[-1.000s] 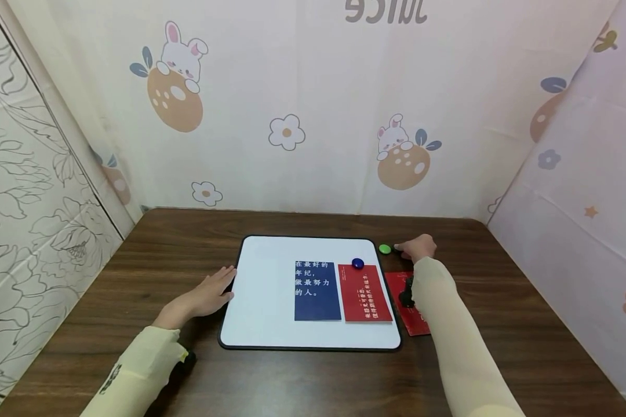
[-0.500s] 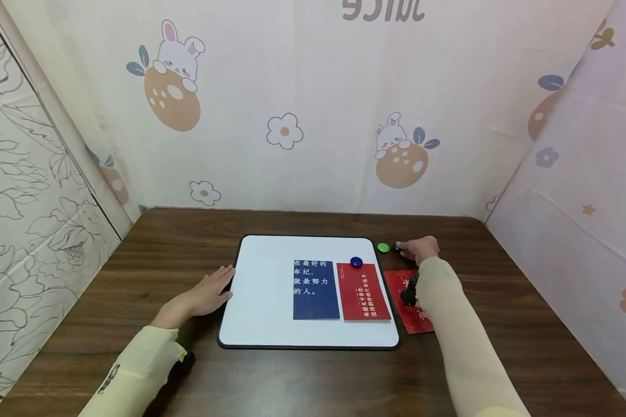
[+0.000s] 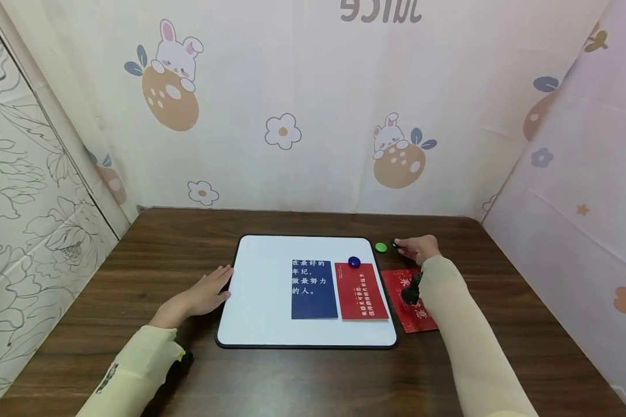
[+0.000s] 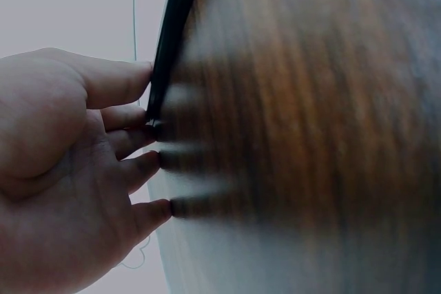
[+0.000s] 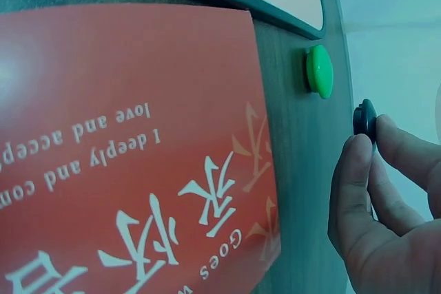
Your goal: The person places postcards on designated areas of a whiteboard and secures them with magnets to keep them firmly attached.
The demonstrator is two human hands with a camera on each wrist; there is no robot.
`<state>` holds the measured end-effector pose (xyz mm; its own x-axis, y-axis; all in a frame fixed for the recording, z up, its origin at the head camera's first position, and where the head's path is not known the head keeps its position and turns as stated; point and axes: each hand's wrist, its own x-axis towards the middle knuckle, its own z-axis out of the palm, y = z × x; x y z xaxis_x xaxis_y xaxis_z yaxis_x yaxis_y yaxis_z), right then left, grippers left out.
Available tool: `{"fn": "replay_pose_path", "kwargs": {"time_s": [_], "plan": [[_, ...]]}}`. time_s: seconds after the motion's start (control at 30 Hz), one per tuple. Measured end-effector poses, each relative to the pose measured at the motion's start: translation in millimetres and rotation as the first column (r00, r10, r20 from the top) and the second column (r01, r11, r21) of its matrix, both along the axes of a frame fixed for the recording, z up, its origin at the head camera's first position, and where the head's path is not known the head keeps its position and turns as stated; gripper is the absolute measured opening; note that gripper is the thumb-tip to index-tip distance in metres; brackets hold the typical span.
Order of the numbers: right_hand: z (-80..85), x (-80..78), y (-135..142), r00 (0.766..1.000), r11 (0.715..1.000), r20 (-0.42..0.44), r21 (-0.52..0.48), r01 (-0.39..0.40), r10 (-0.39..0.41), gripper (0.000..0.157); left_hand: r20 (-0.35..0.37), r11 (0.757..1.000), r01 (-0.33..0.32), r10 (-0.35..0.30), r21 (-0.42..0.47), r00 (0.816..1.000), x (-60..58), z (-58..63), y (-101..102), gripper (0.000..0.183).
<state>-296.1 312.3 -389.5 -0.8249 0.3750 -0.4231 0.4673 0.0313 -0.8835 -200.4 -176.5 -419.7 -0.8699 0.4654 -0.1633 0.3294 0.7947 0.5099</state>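
My right hand [image 3: 419, 249] pinches a small round black magnet [image 5: 365, 120] between thumb and fingertips, beyond the whiteboard's far right corner. In the right wrist view the magnet is turned on edge. Close by lies a bright green round magnet [image 5: 320, 71] on the table. My left hand [image 3: 203, 295] rests at the left edge of the whiteboard [image 3: 261, 289], fingers extended, thumb and fingertips at its black frame [image 4: 165, 53]. On the board lie a dark blue card [image 3: 315, 304] with white writing and a red card [image 3: 355, 289] with a dark blue magnet [image 3: 354, 262] at its top.
Another red card [image 5: 138, 67] with white characters lies on the table just right of the board, partly under the right forearm in the head view. The brown wooden table [image 3: 271, 382] ends at a patterned curtain [image 3: 323, 174] behind and at the sides.
My right fingers have closed on the black magnet and tipped it up slightly. My left hand has stayed at the board's edge. The head view has shifted a little.
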Motion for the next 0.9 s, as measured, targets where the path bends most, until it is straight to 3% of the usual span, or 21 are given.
{"fn": "replay_pose_path", "kwargs": {"time_s": [0.23, 0.53, 0.9], "plan": [[6.0, 4.3, -5.9, 0.998, 0.998, 0.003, -0.014, -0.055, 0.055, 0.043, -0.004, 1.0, 0.003, -0.003, -0.001, 1.0, 1.1, 0.8, -0.6, 0.057], [12.5, 6.5, -24.6, 0.99, 0.988, 0.013, -0.066, -0.137, 0.139, 0.045, -0.008, 1.0, -0.004, 0.004, 0.0, 1.0, 1.5, -0.9, -0.6, 0.057], [14.9, 4.5, -42.4, 0.986, 0.984, 0.027, -0.083, -0.16, 0.162, 0.04, -0.024, 1.0, 0.017, -0.016, 0.023, 1.0, 2.4, -1.3, -1.5, 0.057]]}}
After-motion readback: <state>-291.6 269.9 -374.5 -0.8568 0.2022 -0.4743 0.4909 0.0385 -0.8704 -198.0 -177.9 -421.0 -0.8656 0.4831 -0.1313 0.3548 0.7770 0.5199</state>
